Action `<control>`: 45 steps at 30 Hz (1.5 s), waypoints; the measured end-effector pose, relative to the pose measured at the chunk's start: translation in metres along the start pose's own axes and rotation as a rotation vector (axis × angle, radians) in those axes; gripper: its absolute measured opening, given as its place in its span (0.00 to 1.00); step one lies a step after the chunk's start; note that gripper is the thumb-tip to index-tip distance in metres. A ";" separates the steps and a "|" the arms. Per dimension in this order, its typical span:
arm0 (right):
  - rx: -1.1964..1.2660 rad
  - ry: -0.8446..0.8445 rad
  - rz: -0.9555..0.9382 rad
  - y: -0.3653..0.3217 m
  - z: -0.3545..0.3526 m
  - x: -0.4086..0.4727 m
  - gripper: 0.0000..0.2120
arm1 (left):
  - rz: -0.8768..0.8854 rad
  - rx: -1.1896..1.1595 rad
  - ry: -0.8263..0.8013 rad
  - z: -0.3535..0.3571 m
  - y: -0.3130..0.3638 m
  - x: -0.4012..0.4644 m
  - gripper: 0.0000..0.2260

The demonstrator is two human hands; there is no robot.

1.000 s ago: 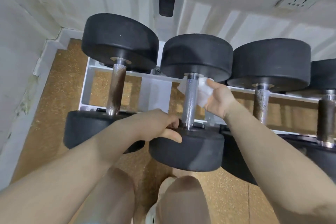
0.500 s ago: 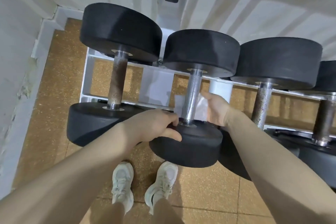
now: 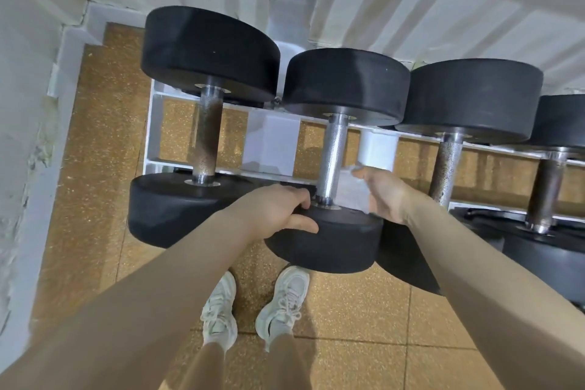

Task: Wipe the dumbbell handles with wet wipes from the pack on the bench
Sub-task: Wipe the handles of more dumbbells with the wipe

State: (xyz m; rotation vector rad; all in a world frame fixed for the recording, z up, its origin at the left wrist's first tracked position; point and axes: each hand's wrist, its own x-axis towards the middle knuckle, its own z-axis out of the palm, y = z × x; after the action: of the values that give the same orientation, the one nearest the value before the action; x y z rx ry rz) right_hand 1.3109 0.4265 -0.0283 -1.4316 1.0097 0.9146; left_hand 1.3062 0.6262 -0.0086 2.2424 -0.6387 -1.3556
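Left hand (image 3: pixel 278 212) grips the near weight head (image 3: pixel 323 241); right hand (image 3: pixel 384 195) fingers pinch the wet wipe (image 3: pixel 351 191) beside the handle (image 3: pixel 332 158). The wipe may slip off the handle's base.

Four dumbbells lie side by side on a white rack (image 3: pixel 272 149) against the wall. The left hand (image 3: pixel 278 212) grips the near head (image 3: pixel 326 244) of the second dumbbell, thumb over its rim. The right hand (image 3: pixel 384 193) holds a white wipe (image 3: pixel 351 190) against the right side of that dumbbell's shiny handle (image 3: pixel 332 158), low down near the head. The neighbouring handles (image 3: pixel 207 136) look rusty brown. White trainers (image 3: pixel 253 310) stand on the speckled tan floor (image 3: pixel 101 168) below.
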 end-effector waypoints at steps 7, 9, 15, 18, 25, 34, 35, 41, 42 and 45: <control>-1.110 0.225 -1.002 -0.027 0.019 -0.040 0.28 | 0.143 0.260 0.354 0.011 -0.007 -0.024 0.18; -1.516 0.203 -1.004 -0.030 0.020 -0.020 0.34 | 0.148 0.230 0.414 0.011 -0.018 -0.034 0.15; -1.900 -0.023 -0.904 0.001 0.016 -0.016 0.29 | 0.195 0.246 0.450 0.014 -0.042 -0.053 0.09; -1.723 -0.176 -0.680 -0.011 0.025 -0.026 0.25 | 0.209 0.230 0.474 0.010 -0.044 -0.064 0.11; -0.587 -0.046 -0.427 -0.024 0.102 -0.069 0.17 | 0.010 0.195 0.494 -0.007 -0.053 -0.100 0.19; 0.086 0.263 -0.171 -0.042 0.165 -0.070 0.14 | -0.213 0.118 0.289 -0.038 -0.105 -0.140 0.24; 0.103 0.312 -0.170 -0.046 0.169 -0.068 0.13 | -0.209 0.103 0.260 -0.043 -0.113 -0.140 0.24; 0.005 0.577 -0.249 -0.067 0.190 -0.027 0.17 | -0.027 0.009 0.181 -0.065 -0.156 -0.122 0.18; -0.046 0.588 -0.255 -0.069 0.196 -0.021 0.17 | -0.005 0.010 0.166 -0.065 -0.160 -0.119 0.18; -0.075 0.444 -0.357 -0.078 0.221 -0.006 0.17 | 0.032 0.052 0.108 -0.070 -0.167 -0.109 0.21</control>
State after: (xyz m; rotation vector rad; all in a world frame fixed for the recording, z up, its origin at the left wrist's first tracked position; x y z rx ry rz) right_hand 1.3826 0.6492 -0.0175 -1.8546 0.9978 0.3831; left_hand 1.3504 0.8328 -0.0006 2.3184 -0.6761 -1.2064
